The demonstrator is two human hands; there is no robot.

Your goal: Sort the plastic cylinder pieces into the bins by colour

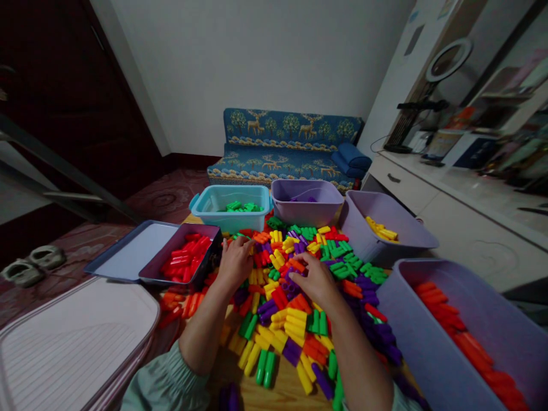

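Note:
Bullet-shaped plastic building blocks (295,322) in red, orange, yellow, green and purple lie in a loose pile on the wooden table (250,394). My left hand (236,258) is at the pile's left side, beside the dark box (148,273) of red blocks (188,258). Its fingers curl downward and their tips are hard to make out. My right hand (314,278) reaches into the middle of the pile, thumb and index finger apart. An orange block (297,265) lies between or just under those fingers, with purple blocks (290,290) below; no firm grip is visible.
At the back stand a light blue bin (205,214) with green blocks and a purple bin (306,212) with purple ones. To the right are a bin (363,242) of yellow blocks and a bin (411,331) of orange-red ones. A pale lid (72,342) lies left.

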